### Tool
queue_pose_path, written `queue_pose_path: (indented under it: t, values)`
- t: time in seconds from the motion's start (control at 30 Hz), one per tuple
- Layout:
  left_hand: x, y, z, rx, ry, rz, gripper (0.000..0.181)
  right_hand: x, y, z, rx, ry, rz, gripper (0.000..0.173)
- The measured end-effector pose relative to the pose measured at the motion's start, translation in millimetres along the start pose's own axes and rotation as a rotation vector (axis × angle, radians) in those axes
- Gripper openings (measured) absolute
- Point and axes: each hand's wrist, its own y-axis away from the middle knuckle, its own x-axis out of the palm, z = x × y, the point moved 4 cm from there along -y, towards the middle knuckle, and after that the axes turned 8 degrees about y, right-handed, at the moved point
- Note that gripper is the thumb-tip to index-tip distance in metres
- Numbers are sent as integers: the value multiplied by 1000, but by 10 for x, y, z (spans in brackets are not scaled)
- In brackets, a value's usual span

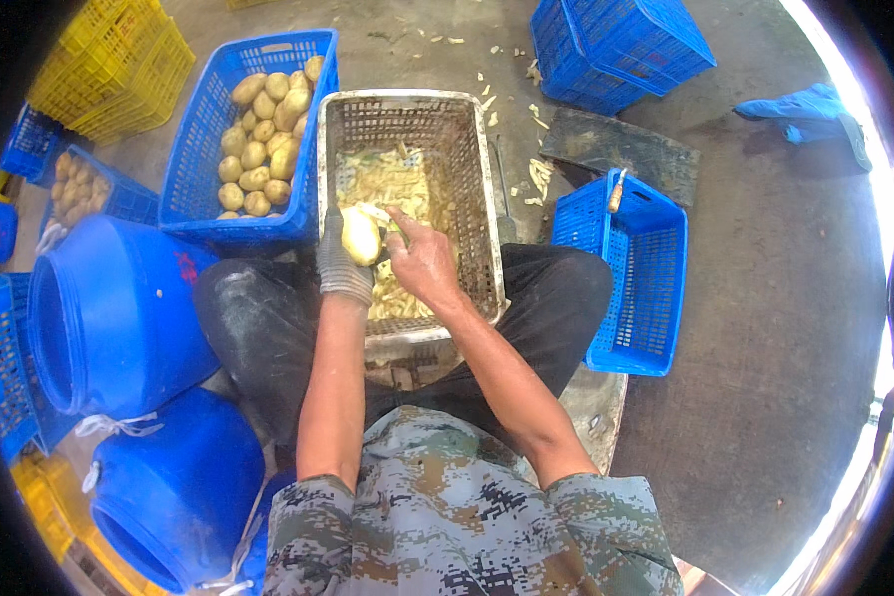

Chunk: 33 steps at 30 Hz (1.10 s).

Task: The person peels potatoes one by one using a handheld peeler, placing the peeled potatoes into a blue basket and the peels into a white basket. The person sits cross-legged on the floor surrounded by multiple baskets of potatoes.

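My left hand (343, 257), in a grey knitted glove, holds a pale yellow, partly peeled potato-like vegetable (360, 235) over a white-rimmed plastic crate (494, 223). My bare right hand (421, 257) is just to its right, fingers curled round a small tool that is mostly hidden; its kind cannot be told. A strip of peel (375, 211) stands at the top of the vegetable, near my right index finger. Peelings (395, 175) cover the bottom of the crate, which sits between my knees. Unpeeled round, yellowish vegetables (255, 177) fill much of a blue crate (242, 227) at the upper left.
A blue crate (678, 290) stands by my right knee, with a wooden-handled tool (617, 192) on its rim. Blue barrels (130, 313) lie at my left. Stacked blue crates (611, 52), yellow crates (119, 74), a dark board (618, 153) and scattered peelings (540, 175) are further off.
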Motion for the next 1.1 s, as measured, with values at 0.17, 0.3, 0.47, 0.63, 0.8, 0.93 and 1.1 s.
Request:
queue_pose_path:
  t: [0.17,0.3,0.47,0.63,0.8,0.93,1.1]
  values:
    - [-271,-220,-137,109,-75,-236,28,281,577,-121,-141,150,101,44]
    - [-102,-23,-181,119,-31,-124,31,25,595,-152,114,33,176,42]
    - [-124,-80,-44,-81,111,-27,44,-188,102,-67,-144,-91,-186,41]
    - [-184,-154,10,-20,81,-94,41,78,-111,29,21,-35,39,46]
    - [-425,-237,46,11,9,139,38,321,418,-62,-82,52,12,45]
    - [-342,-136,-53,71,-68,-244,43,284,714,-196,-86,44,27,45]
    - [-193,6,-63,-49,74,-50,44,-120,230,0,-89,-42,-91,43]
